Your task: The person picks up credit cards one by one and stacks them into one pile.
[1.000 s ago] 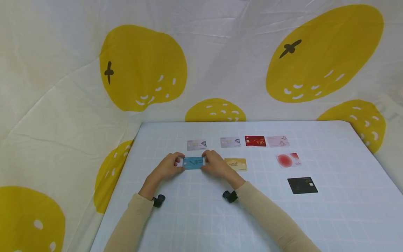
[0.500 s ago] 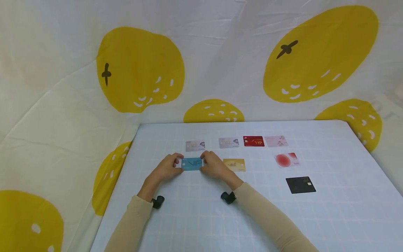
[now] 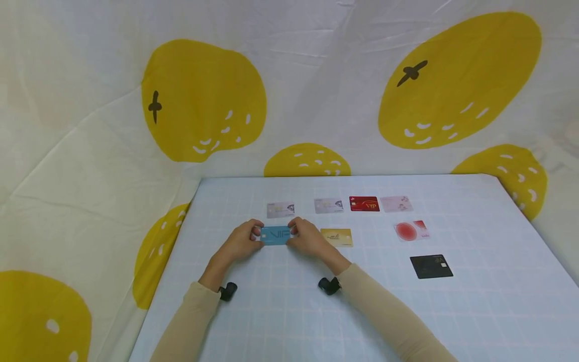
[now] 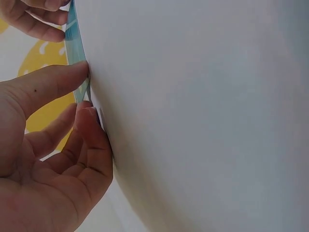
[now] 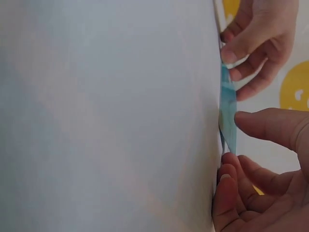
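A blue card marked VIP (image 3: 275, 235) lies at the left middle of the table in the head view, at table level. My left hand (image 3: 243, 240) holds its left end, thumb at the near corner and forefinger at the far corner. Opposite it, my right hand (image 3: 309, 237) holds the right end the same way. The left wrist view has the blue card (image 4: 75, 43) nearly edge-on, with the left thumb (image 4: 58, 84) at its edge. In the right wrist view the card (image 5: 228, 104) runs between both hands.
Behind the blue card lie two silver cards (image 3: 280, 209) (image 3: 328, 205), a red VIP card (image 3: 364, 203) and a pale pink card (image 3: 396, 203). To the right are a gold card (image 3: 336, 237), a card with a red circle (image 3: 411, 231) and a black card (image 3: 431, 266).
Both hands stay at the ends of the blue card, which keeps its place among the other cards. The head view has shifted slightly.
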Available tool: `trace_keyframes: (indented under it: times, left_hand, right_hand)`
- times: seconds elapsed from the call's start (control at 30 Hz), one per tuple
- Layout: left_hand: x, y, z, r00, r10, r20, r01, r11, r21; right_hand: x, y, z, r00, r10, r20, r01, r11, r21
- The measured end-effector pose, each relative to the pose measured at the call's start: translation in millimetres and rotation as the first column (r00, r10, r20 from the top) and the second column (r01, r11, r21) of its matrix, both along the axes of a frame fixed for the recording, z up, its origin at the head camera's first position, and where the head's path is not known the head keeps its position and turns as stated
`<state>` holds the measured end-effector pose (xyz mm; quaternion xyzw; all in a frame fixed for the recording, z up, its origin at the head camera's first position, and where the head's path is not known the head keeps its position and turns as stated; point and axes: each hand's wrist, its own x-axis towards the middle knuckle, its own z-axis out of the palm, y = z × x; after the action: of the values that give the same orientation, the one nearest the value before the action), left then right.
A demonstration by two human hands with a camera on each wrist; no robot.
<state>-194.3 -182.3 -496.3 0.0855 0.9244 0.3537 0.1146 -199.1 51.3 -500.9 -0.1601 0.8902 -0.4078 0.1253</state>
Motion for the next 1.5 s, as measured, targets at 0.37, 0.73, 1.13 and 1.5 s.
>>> trace_keyframes:
  times: [0.37, 0.73, 1.13, 1.5]
  left_hand:
    - [4.8, 3.6, 1.5, 0.998, 0.054, 0.018, -0.054, 0.998, 0.035]
    - [8.5, 3.7, 4.8, 0.987, 0.127, 0.095, -0.142, 0.974, 0.175]
    - [9.8, 6.4, 0.9, 0.984, 0.130, 0.121, -0.158, 0.952, 0.262]
    - [15.5, 18.4, 7.3, 0.989, 0.097, 0.111, -0.134, 0.904, 0.406]
  right_hand:
    - [2.4, 2.8, 2.6, 0.998, -0.010, 0.056, 0.013, 0.998, -0.055]
    - [4.0, 7.8, 2.0, 0.996, -0.046, 0.076, 0.054, 0.993, -0.108]
    - [7.5, 16.4, 2.2, 0.990, -0.066, 0.124, 0.091, 0.973, -0.212]
    - [13.7, 36.6, 9.8, 0.984, -0.121, 0.129, 0.153, 0.949, -0.276]
